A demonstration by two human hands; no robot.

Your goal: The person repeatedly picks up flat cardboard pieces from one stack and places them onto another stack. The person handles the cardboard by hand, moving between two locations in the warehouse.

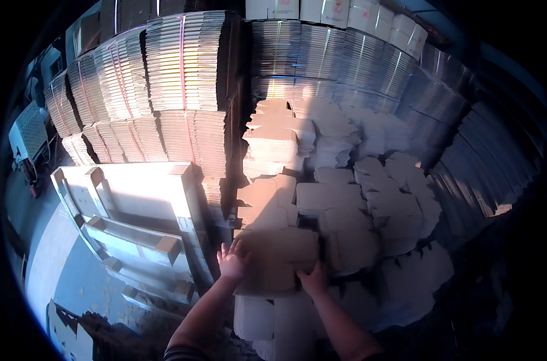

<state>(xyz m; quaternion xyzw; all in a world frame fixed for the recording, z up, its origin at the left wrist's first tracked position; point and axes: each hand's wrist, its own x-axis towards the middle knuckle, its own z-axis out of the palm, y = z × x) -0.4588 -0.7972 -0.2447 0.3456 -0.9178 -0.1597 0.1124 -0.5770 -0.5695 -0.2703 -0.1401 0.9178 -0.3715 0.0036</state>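
Note:
A flat stack of brown die-cut cardboard blanks point(279, 256) lies in front of me, on top of other piled blanks. Against its left edge is my left hand point(232, 262), with the fingers spread and stretched forward. My right hand point(313, 280) holds the stack's near right edge; its thumb points in over the cardboard, while the other fingers are partly hidden along the side. Shadow covers much of this stack. Beyond it, more loose blanks point(330, 198) lie in uneven, overlapping piles, and paler ones point(253, 317) show below my hands.
At left, a wooden pallet point(138, 192) leans on edge beside tall strapped bundles of cardboard point(183, 66). Further strapped bundles point(327, 57) form a wall at the back, with white cartons point(321, 11) on top. Dark stacked sheets point(490, 156) line the right. A cart point(29, 135) stands far left.

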